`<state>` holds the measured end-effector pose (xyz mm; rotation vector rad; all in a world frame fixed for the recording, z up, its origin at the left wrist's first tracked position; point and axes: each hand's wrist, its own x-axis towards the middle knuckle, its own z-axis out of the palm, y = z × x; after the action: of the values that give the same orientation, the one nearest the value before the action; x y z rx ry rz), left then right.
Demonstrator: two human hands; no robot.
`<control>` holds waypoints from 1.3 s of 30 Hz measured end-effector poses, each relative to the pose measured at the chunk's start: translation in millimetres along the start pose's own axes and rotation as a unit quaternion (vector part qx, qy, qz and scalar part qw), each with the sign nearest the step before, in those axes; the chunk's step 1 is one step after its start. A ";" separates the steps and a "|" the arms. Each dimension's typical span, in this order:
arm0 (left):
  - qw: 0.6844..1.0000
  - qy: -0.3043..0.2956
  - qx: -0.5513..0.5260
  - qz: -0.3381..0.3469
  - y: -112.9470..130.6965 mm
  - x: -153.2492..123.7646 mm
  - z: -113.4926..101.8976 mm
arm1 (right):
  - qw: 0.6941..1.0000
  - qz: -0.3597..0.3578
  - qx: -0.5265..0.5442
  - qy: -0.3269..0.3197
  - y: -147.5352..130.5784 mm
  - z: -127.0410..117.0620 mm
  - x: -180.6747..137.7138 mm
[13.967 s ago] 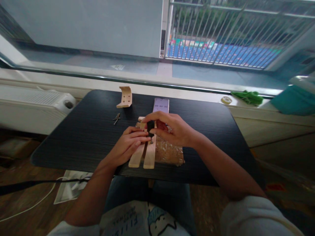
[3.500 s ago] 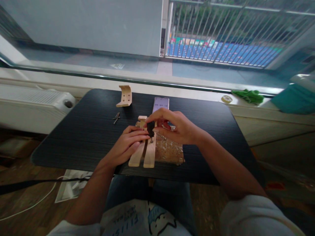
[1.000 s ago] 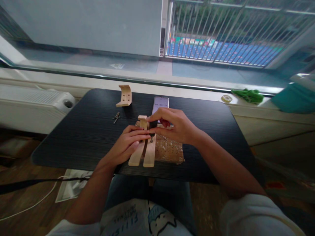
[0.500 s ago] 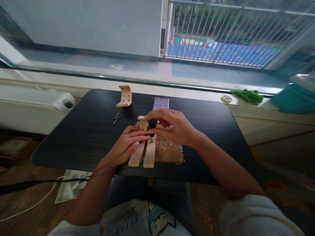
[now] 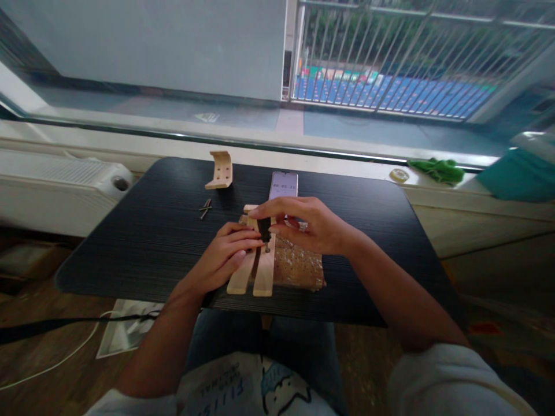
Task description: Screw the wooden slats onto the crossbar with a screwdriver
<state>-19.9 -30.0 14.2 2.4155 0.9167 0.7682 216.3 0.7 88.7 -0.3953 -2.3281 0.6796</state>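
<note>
Screws point(image 5: 205, 208) lie loose left of centre in the frame, below a curved wooden piece point(image 5: 222, 172); both look unattached as yet. The left hand point(image 5: 221, 252), fingers nearly straight, lies flat on the wooden slats point(image 5: 263, 277) at centre. A screw point(image 5: 267, 249) stands proud of the right slat, seemingly part-driven. Above it, the right hand point(image 5: 314, 225) pinches a black driver point(image 5: 264, 227), whose top leans farther left than half a second ago.

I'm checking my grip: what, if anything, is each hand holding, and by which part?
The right hand holds a black tool by its upper, handle end. The left hand lies on the wooden pieces, no grip visible.
</note>
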 end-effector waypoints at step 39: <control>1.000 -0.008 -0.012 -0.018 1.1 -0.2 -1.1 | 0.995 0.049 -0.085 0.034 -0.2 5.4 -1.4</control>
<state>-20.2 -30.6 15.6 2.3748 0.9355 0.7407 213.6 -2.1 84.6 -0.6033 -2.3220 0.5054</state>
